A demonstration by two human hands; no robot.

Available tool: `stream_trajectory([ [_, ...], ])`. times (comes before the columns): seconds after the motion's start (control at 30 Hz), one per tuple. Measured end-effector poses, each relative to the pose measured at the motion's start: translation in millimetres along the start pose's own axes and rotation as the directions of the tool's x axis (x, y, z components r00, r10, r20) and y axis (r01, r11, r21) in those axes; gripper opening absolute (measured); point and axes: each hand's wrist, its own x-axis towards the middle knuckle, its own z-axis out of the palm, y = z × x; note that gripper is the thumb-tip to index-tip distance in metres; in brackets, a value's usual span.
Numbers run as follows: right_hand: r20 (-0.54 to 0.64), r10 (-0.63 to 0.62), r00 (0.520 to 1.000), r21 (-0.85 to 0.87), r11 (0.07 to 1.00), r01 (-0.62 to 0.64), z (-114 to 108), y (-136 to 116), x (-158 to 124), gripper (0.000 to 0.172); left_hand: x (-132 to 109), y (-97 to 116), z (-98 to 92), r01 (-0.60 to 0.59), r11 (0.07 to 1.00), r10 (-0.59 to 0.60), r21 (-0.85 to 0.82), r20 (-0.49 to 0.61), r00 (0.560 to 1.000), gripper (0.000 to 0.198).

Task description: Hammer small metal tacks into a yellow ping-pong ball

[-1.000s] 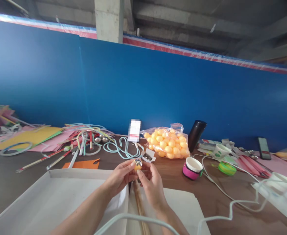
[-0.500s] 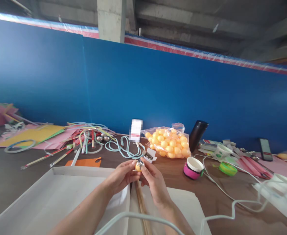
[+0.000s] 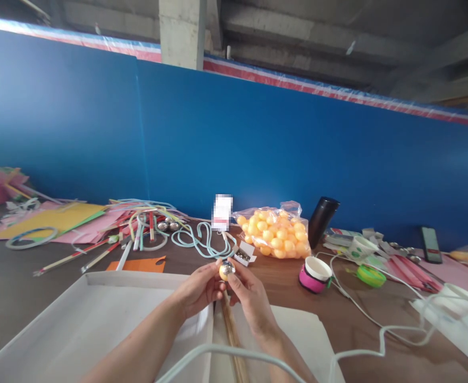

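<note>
Between my hands is a small ball, part yellow-orange and part shiny silver. My left hand pinches it from the left with thumb and fingertips. From the right, my right hand grips it, the thumb pressed on the silver side. Just beyond the ball stands a small open white box with shiny steel balls inside. Behind that, a clear plastic bag is full of yellow-orange balls. Under my hands run thin wooden strips.
A shallow white tray lies at the left front, beside an orange sheet. Pale blue tubing coils at the back. Rightward are a pink-banded cup, a black bottle, a green tape roll and a looping white cable.
The ball has turned slightly in my fingers and shows a smoother silver face. My left fingers have curled a little; both hands stay in nearly the same place.
</note>
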Motion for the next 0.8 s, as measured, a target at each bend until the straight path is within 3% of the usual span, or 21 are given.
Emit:
stream_trajectory([
  [0.27, -0.023, -0.038, 0.999, -0.017, 0.999, 0.037, 0, 4, 1, 0.033, 4, -2, 2.9, 0.013, 0.978, 0.009, 0.208, -0.109, 0.994, 0.032],
  [0.43, -0.067, -0.005, 0.998, 0.028, 1.000, 0.006, -2, 13, 4, 0.032, 11, -5, 2.3, 0.094, 0.869, 0.069, 0.487, -0.307, 0.949, 0.044],
  [0.53, -0.110, 0.036, 0.993, 0.065, 0.997, -0.029, -3, 21, 8, 0.033, 14, 0, -1.3, 0.122, 0.685, 0.233, 0.719, -0.374, 0.897, 0.042],
  [0.63, -0.154, 0.115, 0.981, 0.104, 0.989, -0.100, -3, 29, 12, 0.034, 21, 14, -1.5, 0.103, 0.439, 0.428, 0.893, -0.308, 0.850, 0.031],
  [0.73, -0.215, 0.198, 0.956, 0.139, 0.976, -0.171, -4, 35, 14, 0.034, 38, 29, 7.7, 0.047, 0.130, 0.488, 0.990, -0.105, 0.867, 0.020],
  [0.8, -0.263, 0.235, 0.936, 0.161, 0.967, -0.198, -5, 36, 14, 0.036, 54, 35, 17.5, 0.010, -0.078, 0.416, 0.997, 0.023, 0.909, 0.018],
])
